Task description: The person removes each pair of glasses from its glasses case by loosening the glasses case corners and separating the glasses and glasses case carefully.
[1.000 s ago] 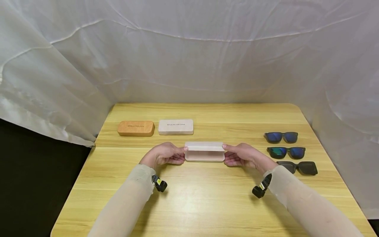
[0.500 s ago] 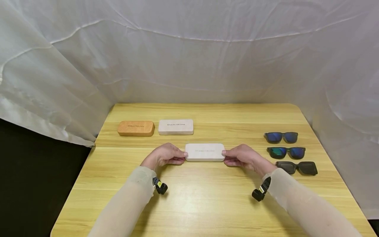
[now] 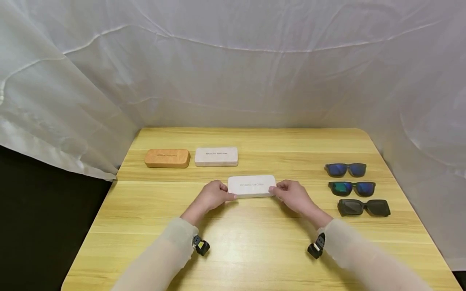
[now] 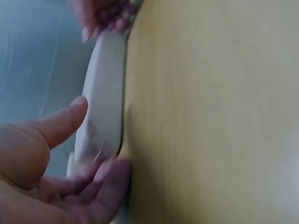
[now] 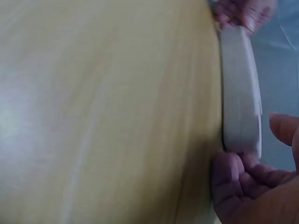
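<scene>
A closed white glasses case (image 3: 252, 186) lies at mid-table, its lid lettered and its right end turned slightly away. My left hand (image 3: 214, 196) grips the case's left end, with the thumb at the near corner. In the left wrist view, that thumb (image 4: 65, 121) lies against the upper edge and the fingers (image 4: 112, 186) bend around the end. At the opposite end is my right hand (image 3: 293, 196). Its curled fingers (image 5: 226, 172) hold the end low down, while the thumb (image 5: 282, 126) stands a little off the top in the right wrist view. The case's inside is hidden.
Behind the case lie an orange-brown glasses case (image 3: 167, 159) and a pale grey one (image 3: 216, 157). Three pairs of sunglasses line the right side: blue-lensed (image 3: 346, 169), green-blue (image 3: 351, 188) and dark (image 3: 364, 207). Pale curtains (image 3: 233, 81) surround the wooden table (image 3: 236, 258).
The white case's lid has come down from partly raised to closed. Both hands have shifted toward its near corners, and the case has turned slightly.
</scene>
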